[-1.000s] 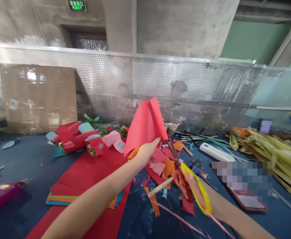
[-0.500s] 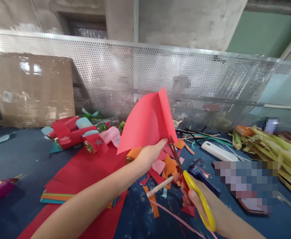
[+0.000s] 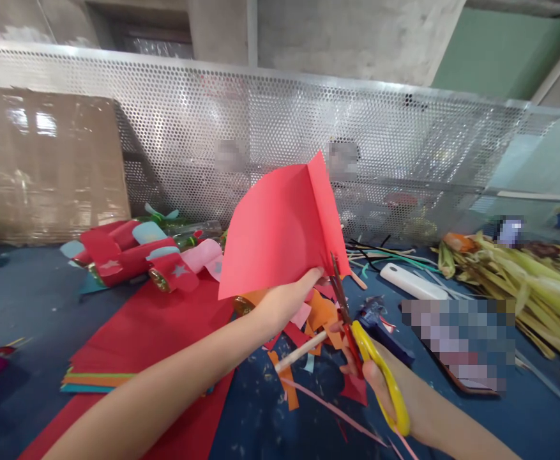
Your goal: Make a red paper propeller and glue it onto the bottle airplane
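The red sheet (image 3: 274,230) stands raised at the centre of the frame, above the surface (image 3: 25,294), up and to the left of the right hand (image 3: 374,378). That hand is wrapped around the handles of the scissors (image 3: 362,338), lower right of centre. Their long axis runs from lower right steeply to upper left, with the tips overlapping the lower end of the folded strip (image 3: 328,204) along the sheet's right side. Whether the blades straddle the paper or only pass in front of it, I cannot tell.

The left hand (image 3: 292,300) is nearer the sheet, pinching its bottom edge with the thumb in front, close to the blades; its other fingers are largely hidden.

Compared with the earliest frame, the sheet looks broader and flatter, less curled, and its top corner sits higher in the picture. The view has shifted too: the cardboard (image 3: 50,166) is farther left, and the exit sign is out of frame.
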Demonstrator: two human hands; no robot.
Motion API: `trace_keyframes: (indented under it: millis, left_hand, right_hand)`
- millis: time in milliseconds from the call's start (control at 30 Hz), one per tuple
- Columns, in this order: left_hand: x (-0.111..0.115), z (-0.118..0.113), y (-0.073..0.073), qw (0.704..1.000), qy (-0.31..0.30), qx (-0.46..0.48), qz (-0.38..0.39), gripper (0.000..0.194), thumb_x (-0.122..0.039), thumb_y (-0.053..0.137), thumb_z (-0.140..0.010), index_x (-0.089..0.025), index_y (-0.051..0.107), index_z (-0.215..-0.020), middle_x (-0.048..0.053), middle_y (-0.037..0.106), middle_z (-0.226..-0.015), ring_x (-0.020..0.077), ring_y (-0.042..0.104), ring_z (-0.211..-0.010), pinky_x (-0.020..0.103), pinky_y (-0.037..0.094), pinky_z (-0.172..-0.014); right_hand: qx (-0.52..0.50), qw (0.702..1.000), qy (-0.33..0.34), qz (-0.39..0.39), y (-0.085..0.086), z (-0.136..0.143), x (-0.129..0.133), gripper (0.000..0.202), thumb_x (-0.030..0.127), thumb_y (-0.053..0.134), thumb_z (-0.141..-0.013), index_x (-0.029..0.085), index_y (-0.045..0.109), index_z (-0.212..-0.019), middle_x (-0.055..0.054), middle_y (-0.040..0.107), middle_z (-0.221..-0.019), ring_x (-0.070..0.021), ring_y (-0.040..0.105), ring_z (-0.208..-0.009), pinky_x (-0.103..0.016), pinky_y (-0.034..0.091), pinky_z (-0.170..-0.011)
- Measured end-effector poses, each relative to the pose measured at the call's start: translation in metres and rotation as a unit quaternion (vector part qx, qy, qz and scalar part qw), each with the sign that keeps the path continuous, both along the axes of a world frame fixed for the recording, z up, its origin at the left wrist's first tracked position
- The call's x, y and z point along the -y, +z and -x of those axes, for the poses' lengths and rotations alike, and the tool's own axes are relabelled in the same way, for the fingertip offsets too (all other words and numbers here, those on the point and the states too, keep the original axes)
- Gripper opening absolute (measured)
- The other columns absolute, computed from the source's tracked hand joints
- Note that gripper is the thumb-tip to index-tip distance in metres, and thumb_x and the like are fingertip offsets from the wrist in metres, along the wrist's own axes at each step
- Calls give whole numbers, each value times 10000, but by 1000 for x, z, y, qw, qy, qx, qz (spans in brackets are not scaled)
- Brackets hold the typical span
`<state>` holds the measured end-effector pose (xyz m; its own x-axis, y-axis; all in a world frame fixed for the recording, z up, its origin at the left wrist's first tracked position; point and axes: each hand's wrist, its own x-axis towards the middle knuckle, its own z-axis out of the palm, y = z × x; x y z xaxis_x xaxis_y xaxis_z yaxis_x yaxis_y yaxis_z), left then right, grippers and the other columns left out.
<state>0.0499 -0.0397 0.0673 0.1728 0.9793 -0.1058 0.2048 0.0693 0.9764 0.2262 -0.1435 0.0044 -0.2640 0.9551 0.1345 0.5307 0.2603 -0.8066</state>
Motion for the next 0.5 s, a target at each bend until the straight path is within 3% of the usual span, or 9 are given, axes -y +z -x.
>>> trace_keyframes:
  millis: [167,367,500]
  left_hand:
    - [1,0,-3,998,-33,46,-11,259,-477,578,-728,-269,732,-747,-6,740,-991,265,565,-1159,313,355,-1045]
    - [-1,-1,-13,994,-80,77,-21,302,-500,554,-761,-254,726,-791,25,739,-1004,266,633,-1063,350,365,-1053]
    - [0,-1,-13,991,-110,69,-31,323,-495,525,-782,-244,721,-839,16,730,-1042,250,636,-1068,324,399,-1026]
  right_hand:
    - [-18,1000,-6,-5,-2,0,-1,549,513,285,-958,195,381,-1395,-148,523,-1312,-259,588,-1106,-386,502,-956]
    - [14,998,11,-61,1,1,-4,535,482,295,-968,210,353,-1425,-128,481,-1385,-268,457,-1276,-421,368,-1081]
    - [31,995,17,-97,-8,-3,-6,525,461,304,-974,237,325,-1448,-95,435,-1440,-262,427,-1305,-409,333,-1104]
